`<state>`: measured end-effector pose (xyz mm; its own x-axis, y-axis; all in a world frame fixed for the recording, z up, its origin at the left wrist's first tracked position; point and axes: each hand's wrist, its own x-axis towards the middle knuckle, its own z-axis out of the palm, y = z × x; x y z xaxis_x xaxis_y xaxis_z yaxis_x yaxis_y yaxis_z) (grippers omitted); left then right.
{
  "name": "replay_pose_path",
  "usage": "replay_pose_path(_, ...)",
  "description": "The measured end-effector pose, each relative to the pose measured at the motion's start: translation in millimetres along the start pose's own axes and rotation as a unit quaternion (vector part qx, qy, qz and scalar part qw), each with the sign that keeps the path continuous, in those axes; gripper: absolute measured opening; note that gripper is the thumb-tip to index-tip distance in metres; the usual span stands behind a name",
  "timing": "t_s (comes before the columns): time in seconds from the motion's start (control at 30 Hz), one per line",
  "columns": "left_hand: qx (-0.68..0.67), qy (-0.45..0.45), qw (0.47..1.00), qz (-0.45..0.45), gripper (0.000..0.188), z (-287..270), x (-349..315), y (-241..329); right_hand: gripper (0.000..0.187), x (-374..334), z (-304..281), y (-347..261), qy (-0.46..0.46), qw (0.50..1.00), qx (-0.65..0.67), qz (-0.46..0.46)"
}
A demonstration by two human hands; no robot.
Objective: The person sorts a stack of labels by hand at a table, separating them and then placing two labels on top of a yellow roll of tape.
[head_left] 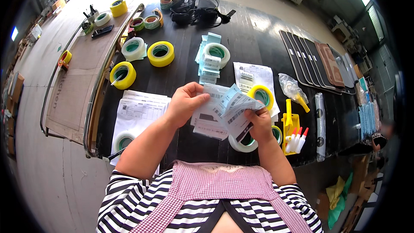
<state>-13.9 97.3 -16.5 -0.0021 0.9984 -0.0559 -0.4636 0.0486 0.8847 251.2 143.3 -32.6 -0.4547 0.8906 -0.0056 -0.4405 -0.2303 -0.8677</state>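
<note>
Above the middle of the black table, my left hand [186,102] pinches the edge of a printed paper sheet [210,123]. My right hand [260,121] grips a fanned bunch of barcode labels [235,105], some of them light blue. The labels overlap the sheet between my hands, so where one ends and the other begins is partly hidden. Below my right hand lies a roll of clear tape [242,145], partly covered by the papers. Just beyond it, a yellow tape roll [261,96] rests on a printed sheet [254,72].
Blue label strips [209,67] lie under a white tape roll [217,52]. Document stacks [139,113] and yellow tape rolls [161,54] are at left. At right stand a yellow basket with red-tipped bottles [296,140], a plastic-wrapped roll [319,127] and dark mats [302,58]. A cart [71,95] adjoins the table.
</note>
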Motion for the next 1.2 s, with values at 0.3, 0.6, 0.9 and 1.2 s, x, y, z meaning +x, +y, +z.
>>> replay_pose_path(0.3, 0.043, 0.058, 0.997, -0.006, 0.013, 0, 9, -7, 0.038, -17, -14, -5, -0.023, 0.999, 0.016, 0.032)
replay_pose_path(0.6, 0.071, 0.011, 0.995, 0.067, 0.019, 0, 3, -24, 0.014, -16, 9, 11, 0.045, 0.989, -0.138, 0.014)
replay_pose_path(0.9, 0.272, 0.021, 0.934, 0.229, 0.051, 1, -19, -4, 0.016, -24, 4, -14, 0.058, 0.991, -0.077, -0.093)
replay_pose_path(1.2, 0.164, -0.042, 0.972, 0.166, 0.050, 13, -20, -11, 0.007, -21, 27, -6, 0.026, 0.962, -0.206, -0.177)
